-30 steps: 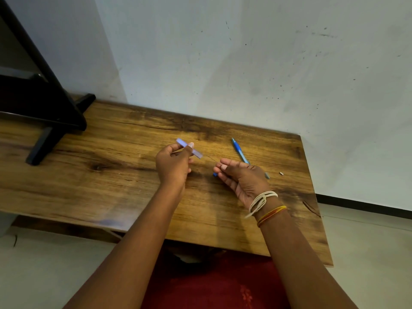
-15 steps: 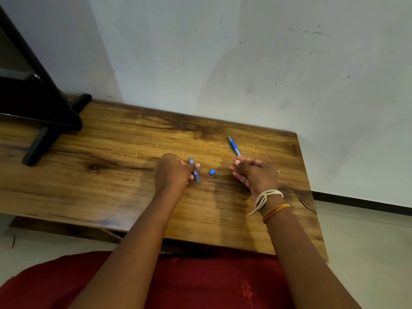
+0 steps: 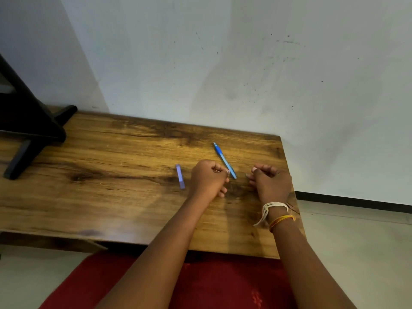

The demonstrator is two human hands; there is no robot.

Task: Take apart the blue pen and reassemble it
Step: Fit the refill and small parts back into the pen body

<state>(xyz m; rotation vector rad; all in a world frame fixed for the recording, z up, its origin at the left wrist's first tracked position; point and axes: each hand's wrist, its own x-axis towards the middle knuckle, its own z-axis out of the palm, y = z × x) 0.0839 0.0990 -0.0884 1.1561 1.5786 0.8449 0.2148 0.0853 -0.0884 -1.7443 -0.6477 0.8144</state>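
A blue pen part (image 3: 223, 159) with a pointed tip lies slanted on the wooden table (image 3: 111, 197), its lower end by my left fingertips. My left hand (image 3: 208, 179) is curled into a fist on the table, and its pinched thumb and forefinger touch that lower end. I cannot see whether anything is inside the fist. A short purple barrel piece (image 3: 180, 176) lies free on the wood just left of that hand. My right hand (image 3: 270, 182) rests to the right with its fingers curled in, apart from the pen part. Nothing shows in its grip.
A black stand (image 3: 26, 130) with angled legs occupies the table's far left. A white wall runs along the table's back edge. The table's right edge lies just past my right hand. Red cloth (image 3: 200, 282) shows below the front edge.
My left hand has let go of the purple barrel piece, which now lies on the table, and moved right to the blue pen part. The small blue piece between my hands is no longer visible.
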